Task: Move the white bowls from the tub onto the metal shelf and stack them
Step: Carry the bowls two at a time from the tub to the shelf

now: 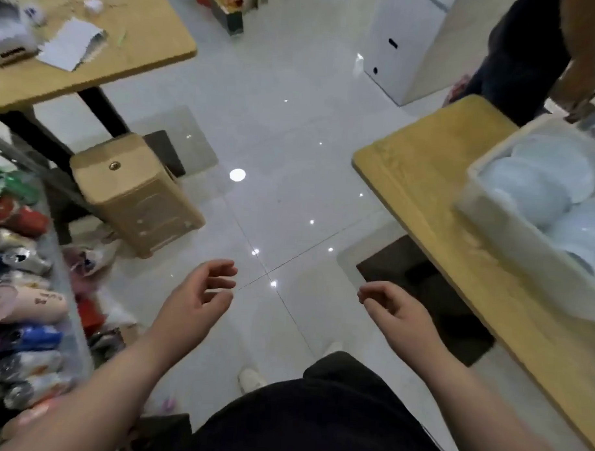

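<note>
The left hand (199, 289) and right hand (391, 306) are empty, fingers loosely curled, over the floor (276, 123). The white bowls (540, 186) sit packed in the tub (511, 232) on the table (425, 182) at right. Hazard: the glossy, close-packed bowls may slip or knock together if gripped by one rim.

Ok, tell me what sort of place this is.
Probably a small shop or stockroom: a shelf crammed with packaged goods on the left, and a white tub of white bowls on a wooden table.
</note>
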A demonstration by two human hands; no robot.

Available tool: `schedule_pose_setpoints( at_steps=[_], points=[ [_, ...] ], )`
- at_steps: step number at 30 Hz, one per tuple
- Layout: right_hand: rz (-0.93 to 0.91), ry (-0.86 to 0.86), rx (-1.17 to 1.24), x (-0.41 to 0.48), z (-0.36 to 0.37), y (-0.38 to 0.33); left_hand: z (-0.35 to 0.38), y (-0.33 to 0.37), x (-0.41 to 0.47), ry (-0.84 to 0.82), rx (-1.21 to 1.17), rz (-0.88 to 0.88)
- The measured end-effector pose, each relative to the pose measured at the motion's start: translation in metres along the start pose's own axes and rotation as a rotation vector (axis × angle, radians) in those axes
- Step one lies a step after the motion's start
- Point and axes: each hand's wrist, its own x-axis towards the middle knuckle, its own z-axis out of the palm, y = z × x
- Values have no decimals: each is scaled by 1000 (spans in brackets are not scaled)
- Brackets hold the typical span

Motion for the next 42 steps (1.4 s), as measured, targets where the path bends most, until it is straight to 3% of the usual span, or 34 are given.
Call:
schedule_pose_setpoints(
  at_steps=[8, 19, 27, 35, 42],
  points=[
    [150, 282, 166, -77, -53, 80, 115, 76, 47, -237, 54, 157],
    [228, 618, 412, -99, -171, 161, 264, 123, 50, -519, 209, 253],
    [314, 774, 434, -64, -220, 180, 313, 165, 125, -640, 198, 262],
    [321, 963, 453, -8, -260, 174, 374, 241, 229, -816, 158, 389],
    [328, 1011, 387, 21, -333, 186, 439, 306, 284, -804, 196, 511]
  ],
)
